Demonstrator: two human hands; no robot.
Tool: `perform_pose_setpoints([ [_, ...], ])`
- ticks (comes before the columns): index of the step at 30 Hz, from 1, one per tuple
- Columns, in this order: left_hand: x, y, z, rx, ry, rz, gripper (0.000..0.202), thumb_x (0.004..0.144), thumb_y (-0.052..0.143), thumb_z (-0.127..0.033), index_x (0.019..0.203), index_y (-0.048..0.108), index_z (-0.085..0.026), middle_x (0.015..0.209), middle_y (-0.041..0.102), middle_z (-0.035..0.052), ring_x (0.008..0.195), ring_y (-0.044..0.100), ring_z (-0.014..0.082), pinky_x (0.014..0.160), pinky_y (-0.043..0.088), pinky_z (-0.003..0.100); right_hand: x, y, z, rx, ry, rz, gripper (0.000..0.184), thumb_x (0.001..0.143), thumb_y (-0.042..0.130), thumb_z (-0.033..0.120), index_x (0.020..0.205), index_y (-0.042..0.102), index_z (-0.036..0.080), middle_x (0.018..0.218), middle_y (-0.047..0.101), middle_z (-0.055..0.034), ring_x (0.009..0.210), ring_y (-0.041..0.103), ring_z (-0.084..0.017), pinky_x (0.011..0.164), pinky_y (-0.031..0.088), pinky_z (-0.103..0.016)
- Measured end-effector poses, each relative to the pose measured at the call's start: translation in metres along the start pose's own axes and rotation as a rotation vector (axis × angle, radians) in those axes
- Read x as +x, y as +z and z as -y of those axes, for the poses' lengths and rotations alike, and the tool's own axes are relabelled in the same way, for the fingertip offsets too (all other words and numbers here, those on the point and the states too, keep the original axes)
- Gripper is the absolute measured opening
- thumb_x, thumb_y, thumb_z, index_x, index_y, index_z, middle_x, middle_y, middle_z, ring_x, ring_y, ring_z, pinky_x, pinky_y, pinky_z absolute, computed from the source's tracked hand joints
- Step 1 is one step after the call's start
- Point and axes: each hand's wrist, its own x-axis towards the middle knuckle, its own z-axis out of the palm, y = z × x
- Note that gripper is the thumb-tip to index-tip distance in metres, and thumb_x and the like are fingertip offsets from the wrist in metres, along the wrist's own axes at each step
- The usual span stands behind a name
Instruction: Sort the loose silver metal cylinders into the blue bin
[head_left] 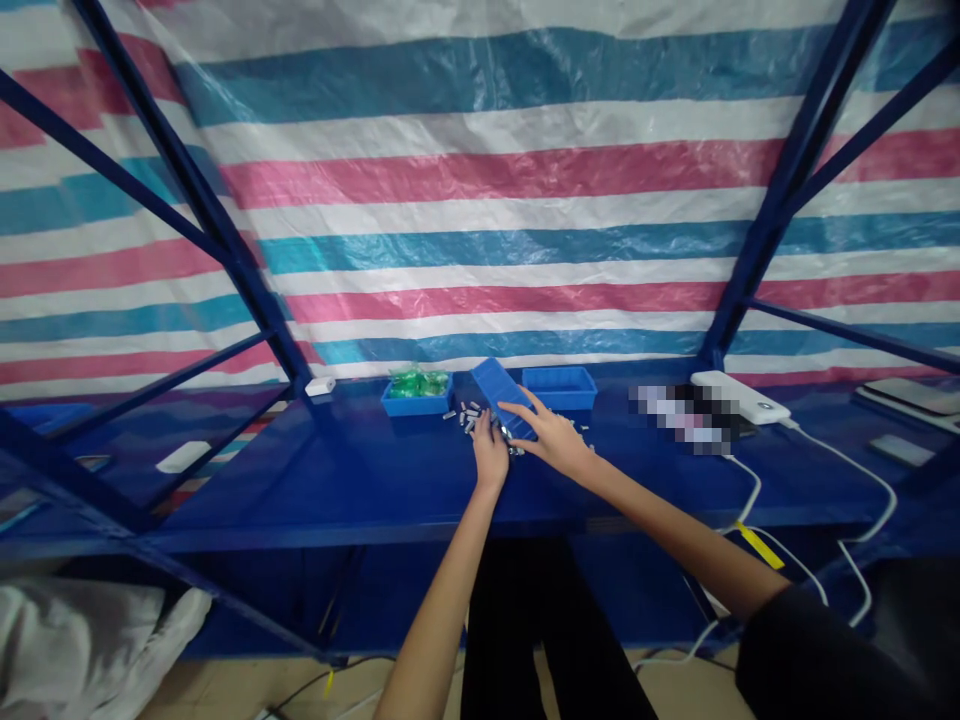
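right hand lies spread on the tilted blue tray; left hand, closure indeterminate, touches small metal cylinders beside it.

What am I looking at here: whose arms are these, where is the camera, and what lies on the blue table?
There is no machine here: a person works with two bare hands, and the one camera sits on their head, looking forward and down, so the arms reach in from below. The right hand lies with fingers spread on a tilted blue tray. The left hand is at its lower edge, among small silvery parts scattered on the blue table; its grip is hidden. Behind stand a blue tray with green pieces and a second blue tray. To the right lies a white power bank with cables. A striped tarp hangs behind.
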Motion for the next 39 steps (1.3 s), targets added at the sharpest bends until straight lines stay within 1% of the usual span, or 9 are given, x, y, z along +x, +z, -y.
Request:
perform_pose_setpoints([
  [4,-0.006,-0.002,-0.004,0.100,0.040,-0.059,0.048,0.087,0.033,-0.020,0.135,0.033,-0.016,0.140,0.037,0.0135,0.135,0.024,0.0238,0.111,0.017,0.047,0.011,-0.017,-0.008,0.157,0.044,-0.093,0.059,0.074,0.064,0.030,0.130,0.044,0.035,0.140,0.038,-0.0032,0.101,0.060,-0.026,0.075,0.053,-0.036],
  [9,-0.003,-0.014,-0.026,0.356,0.413,-0.109,0.058,0.088,0.038,-0.031,0.141,0.018,-0.021,0.151,0.009,0.0096,0.139,0.001,0.0248,0.111,0.012,0.050,0.029,-0.027,-0.027,0.606,0.206,-0.347,0.068,0.069,0.066,0.037,0.130,0.041,0.024,0.122,0.055,-0.0078,0.097,0.061,-0.024,0.074,0.054,-0.038],
  [12,0.015,-0.024,-0.037,0.534,0.622,0.030,0.044,0.088,0.040,-0.029,0.132,0.038,-0.023,0.143,0.032,0.0098,0.137,0.017,0.0261,0.110,0.017,0.050,0.035,-0.030,-0.035,0.856,0.265,-0.319,0.067,0.069,0.064,0.040,0.130,0.041,0.024,0.109,0.062,-0.0071,0.087,0.064,-0.022,0.068,0.056,-0.035],
  [16,0.046,-0.030,-0.039,0.747,0.799,0.263,0.035,0.088,0.034,-0.014,0.115,0.055,-0.022,0.108,0.059,0.0100,0.111,0.050,0.0232,0.101,0.032,0.043,0.038,-0.031,-0.053,0.863,0.243,-0.330,0.067,0.073,0.062,0.041,0.133,0.037,0.025,0.117,0.058,-0.0090,0.090,0.064,-0.020,0.073,0.054,-0.034],
  [21,0.091,-0.026,-0.034,0.982,0.712,0.233,0.034,0.088,0.034,-0.015,0.116,0.052,-0.019,0.111,0.057,0.0122,0.107,0.049,0.0254,0.093,0.035,0.042,0.030,-0.017,-0.089,0.424,0.206,-0.399,0.046,0.082,0.052,0.040,0.124,0.048,0.022,0.121,0.057,-0.0097,0.105,0.057,-0.022,0.091,0.043,-0.041],
  [25,0.125,-0.018,-0.026,1.078,0.554,0.401,0.040,0.084,0.035,-0.006,0.118,0.050,-0.021,0.119,0.056,0.0110,0.113,0.048,0.0243,0.096,0.031,0.042,0.015,0.002,-0.109,0.095,0.126,-0.259,0.024,0.081,0.054,0.039,0.094,0.065,0.022,0.095,0.068,-0.0052,0.097,0.060,-0.023,0.096,0.032,-0.046],
  [32,0.153,-0.009,-0.008,1.090,0.406,0.475,0.036,0.086,0.039,-0.013,0.119,0.050,-0.020,0.117,0.060,0.0110,0.109,0.054,0.0209,0.091,0.038,0.034,0.006,0.013,-0.128,0.004,0.183,-0.271,0.020,0.082,0.048,0.020,0.091,0.066,0.025,0.087,0.069,-0.0029,0.087,0.061,-0.019,0.093,0.028,-0.044],
  [36,0.150,-0.012,-0.008,1.073,0.378,0.577,0.032,0.084,0.044,-0.014,0.112,0.056,-0.023,0.110,0.064,0.0090,0.104,0.058,0.0221,0.090,0.039,0.034,0.004,0.015,-0.139,-0.034,0.311,-0.339,0.022,0.082,0.047,0.019,0.090,0.066,0.026,0.084,0.068,-0.0025,0.085,0.060,-0.021,0.095,0.023,-0.050],
  [39,0.141,-0.015,-0.009,1.046,0.379,0.640,0.034,0.084,0.043,-0.014,0.115,0.055,-0.025,0.116,0.062,0.0077,0.105,0.057,0.0212,0.091,0.037,0.034,0.003,0.018,-0.147,0.024,0.335,-0.350,0.024,0.081,0.046,0.018,0.092,0.067,0.024,0.087,0.068,-0.0038,0.086,0.059,-0.022,0.092,0.031,-0.046],
])
